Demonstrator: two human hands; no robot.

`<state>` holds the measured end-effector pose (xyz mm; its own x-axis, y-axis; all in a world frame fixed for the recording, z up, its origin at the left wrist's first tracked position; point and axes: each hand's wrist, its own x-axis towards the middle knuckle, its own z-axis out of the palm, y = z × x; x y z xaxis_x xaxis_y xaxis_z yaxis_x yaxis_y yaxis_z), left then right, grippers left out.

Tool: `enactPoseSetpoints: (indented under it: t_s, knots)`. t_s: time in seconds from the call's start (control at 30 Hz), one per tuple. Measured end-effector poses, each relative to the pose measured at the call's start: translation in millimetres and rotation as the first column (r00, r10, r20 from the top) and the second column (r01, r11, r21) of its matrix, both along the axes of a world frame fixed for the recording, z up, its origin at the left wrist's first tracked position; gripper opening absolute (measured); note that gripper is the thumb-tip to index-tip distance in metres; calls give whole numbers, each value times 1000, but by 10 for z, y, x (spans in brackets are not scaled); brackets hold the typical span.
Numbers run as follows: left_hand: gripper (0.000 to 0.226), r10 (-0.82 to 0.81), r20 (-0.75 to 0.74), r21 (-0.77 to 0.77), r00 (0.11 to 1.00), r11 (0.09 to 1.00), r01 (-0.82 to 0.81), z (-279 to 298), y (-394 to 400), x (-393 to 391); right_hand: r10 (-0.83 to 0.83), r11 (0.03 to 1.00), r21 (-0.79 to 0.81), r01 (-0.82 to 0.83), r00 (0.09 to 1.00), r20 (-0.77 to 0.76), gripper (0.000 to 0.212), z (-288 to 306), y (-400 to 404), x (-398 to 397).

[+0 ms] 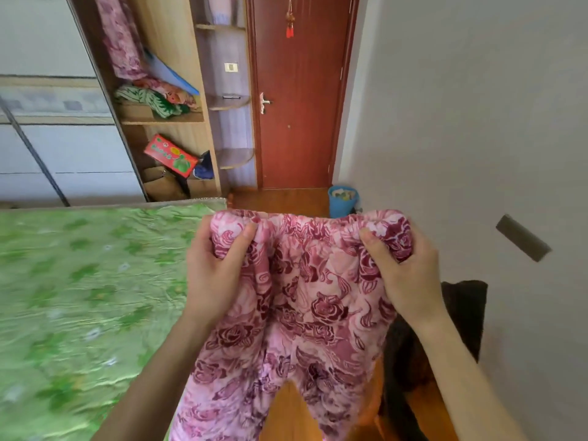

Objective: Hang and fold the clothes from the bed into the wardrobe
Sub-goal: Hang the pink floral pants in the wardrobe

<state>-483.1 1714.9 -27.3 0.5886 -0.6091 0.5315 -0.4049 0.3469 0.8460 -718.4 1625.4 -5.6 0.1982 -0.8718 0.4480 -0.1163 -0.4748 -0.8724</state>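
Observation:
I hold up a pair of pink trousers [305,307] with a dark red rose print, waistband at the top, both legs hanging down. My left hand [216,268] grips the left end of the waistband and my right hand [404,268] grips the right end. The bed [82,297] with its green patterned sheet lies to the left. The open wardrobe [165,100] stands beyond the bed; a pink floral garment [119,36] hangs inside it and folded colourful cloth [156,98] lies on its shelf.
A red-brown door [296,90] is shut straight ahead. A blue bin [343,200] stands on the wooden floor by the white wall. A dark garment [458,316] lies at the right. A red box [170,155] and cardboard boxes fill the lower wardrobe shelf.

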Motion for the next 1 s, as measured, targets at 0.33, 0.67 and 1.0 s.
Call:
enactPoseSetpoints:
  t_s: [0.33,0.67,1.0]
  knots:
    - [25,92,33,-21,995,996,-92,244,-747,-560,133,990,45,-137,987,96,20,92,-1114,-496]
    - [12,121,43,1,992,993,-121,236,-1219,-608,238,966,62,-252,956,172,20,131,-1702,-488]
    - [23,133,47,58,990,989,-136,-77,-1915,-103,199,972,95,-217,966,167,17,-2,-2422,-85]
